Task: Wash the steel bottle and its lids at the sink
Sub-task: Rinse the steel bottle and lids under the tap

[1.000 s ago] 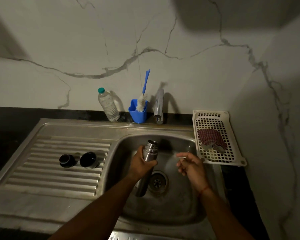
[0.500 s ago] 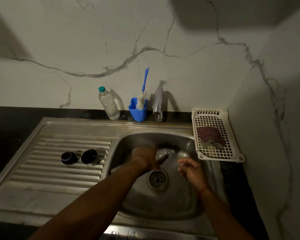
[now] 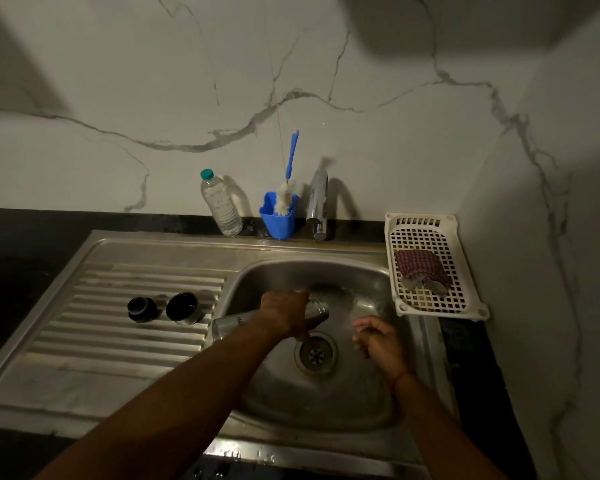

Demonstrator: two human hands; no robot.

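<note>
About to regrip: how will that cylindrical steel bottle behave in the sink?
Probably slippery: the cylindrical steel bottle looks smooth. Held sideways by the left hand over the steel sink basin, it would likely roll if released. Rigid metal, so a firm grip seems safe.

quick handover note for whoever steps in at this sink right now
Left hand grips the bottle, tipped on its side over the basin, mouth to the right.
Right hand open, empty, beside the drain.
Both lids are off, lying on the drainboard.
Brush stands in the cup behind the basin.
No suds visible; washing bottle and lids seems still to do.
</note>
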